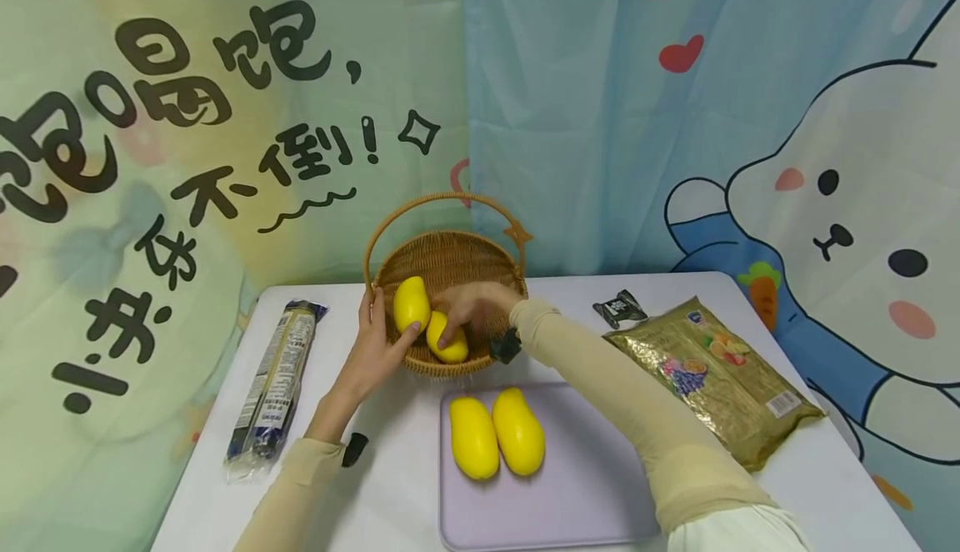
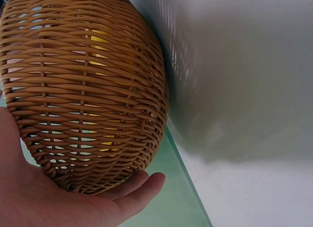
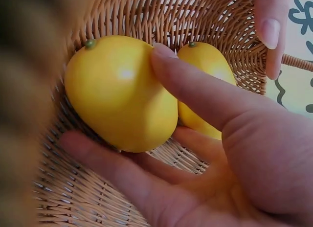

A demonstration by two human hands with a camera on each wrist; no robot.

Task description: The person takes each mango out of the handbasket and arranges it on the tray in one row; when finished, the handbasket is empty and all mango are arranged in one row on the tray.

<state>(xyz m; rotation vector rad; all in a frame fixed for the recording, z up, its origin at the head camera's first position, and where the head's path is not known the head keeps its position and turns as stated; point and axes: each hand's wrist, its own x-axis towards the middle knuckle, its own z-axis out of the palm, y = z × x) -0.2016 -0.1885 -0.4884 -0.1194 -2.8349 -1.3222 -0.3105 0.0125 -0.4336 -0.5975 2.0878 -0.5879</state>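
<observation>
A brown wicker basket (image 1: 457, 253) with a tall arched handle stands at the back of the table, holding two yellow mangoes. My left hand (image 1: 377, 345) grips its left rim, the thumb reaching over the edge near the left mango (image 1: 411, 305). In the left wrist view, fingers curve round the woven wall (image 2: 83, 90). My right hand (image 1: 480, 302) reaches inside from the right and holds the other mango (image 3: 122, 95), thumb on top and fingers beneath it. Two more mangoes (image 1: 474, 438) lie side by side on a lilac tray (image 1: 585, 485) in front of the basket.
Left of the basket lies a long clear-wrapped package (image 1: 273, 385). On the right are a large gold fruit-printed bag (image 1: 712, 377) and a small black packet (image 1: 621, 308). A printed curtain (image 1: 555, 118) hangs right behind the white table (image 1: 390, 469).
</observation>
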